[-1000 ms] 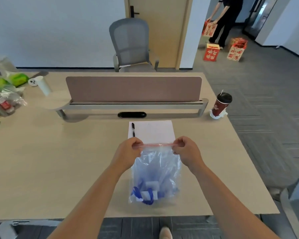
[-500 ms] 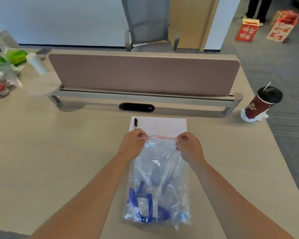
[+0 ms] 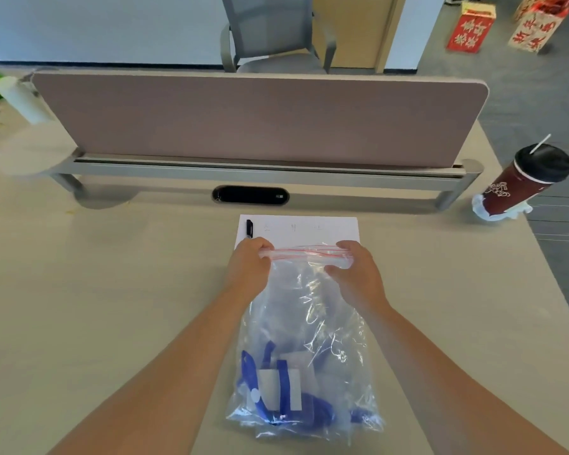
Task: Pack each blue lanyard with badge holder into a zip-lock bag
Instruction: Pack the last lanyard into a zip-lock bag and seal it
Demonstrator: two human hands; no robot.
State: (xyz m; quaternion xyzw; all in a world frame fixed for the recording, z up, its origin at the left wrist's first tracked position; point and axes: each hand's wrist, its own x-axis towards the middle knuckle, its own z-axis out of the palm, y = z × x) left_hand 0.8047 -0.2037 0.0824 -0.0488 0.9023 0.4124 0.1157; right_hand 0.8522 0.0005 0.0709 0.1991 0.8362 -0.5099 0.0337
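Note:
A clear zip-lock bag (image 3: 312, 310) with a red seal strip lies on the desk in front of me. Blue lanyards with white badge holders (image 3: 276, 387) sit bunched at its near end. My left hand (image 3: 248, 266) pinches the left end of the seal strip. My right hand (image 3: 353, 274) holds the right end, fingers over the strip and thumb under it. The bag's mouth rests over the near edge of a white sheet of paper (image 3: 309, 229).
A black pen (image 3: 249, 228) lies on the paper's left side. A desk divider (image 3: 260, 119) runs across behind it. A dark red cup with a straw (image 3: 524, 182) stands at the right edge. Bottles and bags sit at the far left (image 3: 17, 96).
The bag has been lowered from hanging to lying flat on the desk. Both hands stay on the seal strip, and the view has dipped closer to the desk.

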